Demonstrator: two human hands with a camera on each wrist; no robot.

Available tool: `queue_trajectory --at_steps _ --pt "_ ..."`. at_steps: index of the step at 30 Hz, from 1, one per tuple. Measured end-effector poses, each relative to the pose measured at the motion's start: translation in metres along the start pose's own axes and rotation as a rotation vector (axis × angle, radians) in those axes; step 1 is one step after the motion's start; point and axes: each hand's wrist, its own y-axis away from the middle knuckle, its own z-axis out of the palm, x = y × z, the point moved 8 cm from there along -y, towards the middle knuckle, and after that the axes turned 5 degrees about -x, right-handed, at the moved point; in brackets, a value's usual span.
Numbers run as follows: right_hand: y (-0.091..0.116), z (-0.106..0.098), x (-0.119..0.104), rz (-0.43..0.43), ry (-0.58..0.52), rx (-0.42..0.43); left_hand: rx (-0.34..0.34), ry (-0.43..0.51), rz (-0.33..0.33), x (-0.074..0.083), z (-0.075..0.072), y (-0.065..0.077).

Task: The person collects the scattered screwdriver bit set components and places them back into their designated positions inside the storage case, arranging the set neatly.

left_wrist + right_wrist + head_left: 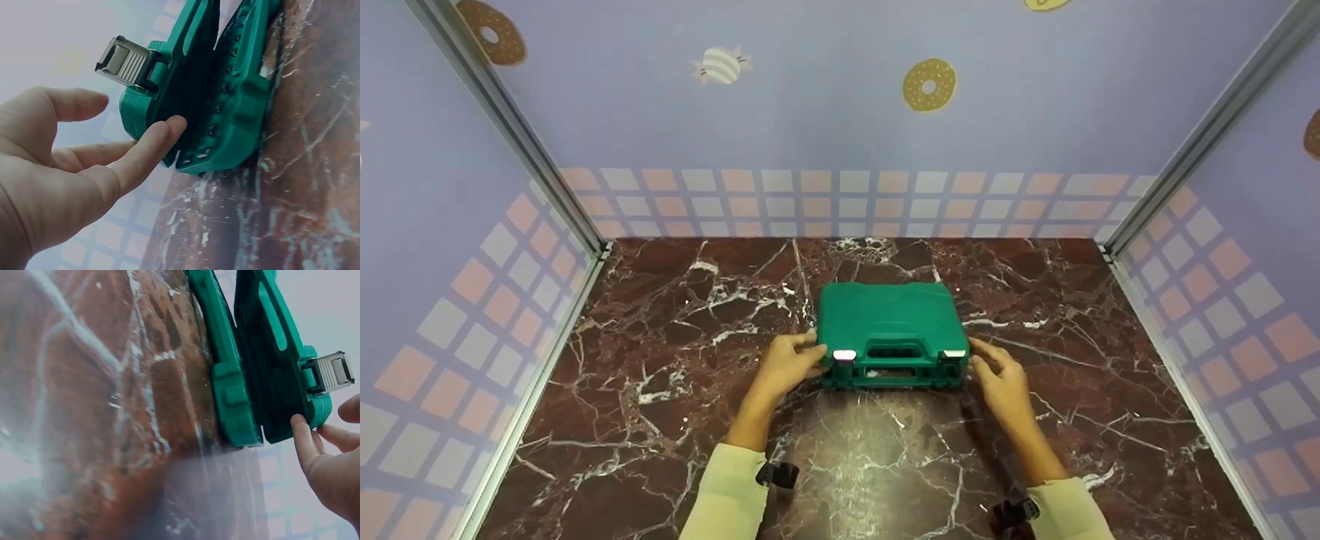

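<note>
In the head view, a green plastic carrying case (885, 315) with two silver latches lies on the marbled table. In the left wrist view its lid (135, 115) is part raised, with a row of small sockets along the lower half (236, 129). My left hand (790, 365) is at the case's left front corner; one extended fingertip touches the lid's inner edge, and another digit stands apart from it. At the right front corner is my right hand (1001, 379), a fingertip touching the lid there and the thumb apart. The case's inside is mostly dark.
A silver latch (336, 372) stands out from the lid's right front in the right wrist view. The dark red marbled table (660, 420) is bounded by a patterned back wall (825, 135) and side walls. A black wrist device (778, 474) sits at the left cuff.
</note>
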Motion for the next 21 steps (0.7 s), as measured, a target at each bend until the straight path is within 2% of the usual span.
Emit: queue_trajectory --at_steps 4,12,18,21 --pt "0.003 0.005 0.007 0.031 -0.017 -0.005 0.004 0.02 -0.013 -0.009 0.002 0.0" --pt "0.006 0.015 0.021 0.119 -0.142 -0.047 0.027 0.09 -0.074 -0.025 0.008 -0.001" --pt "0.007 0.017 0.023 0.118 -0.175 -0.056 0.047 0.117 -0.069 -0.031 0.009 -0.001" --pt "0.009 0.018 0.024 0.124 -0.182 -0.068 0.046 0.081 -0.056 -0.033 0.01 -0.001"
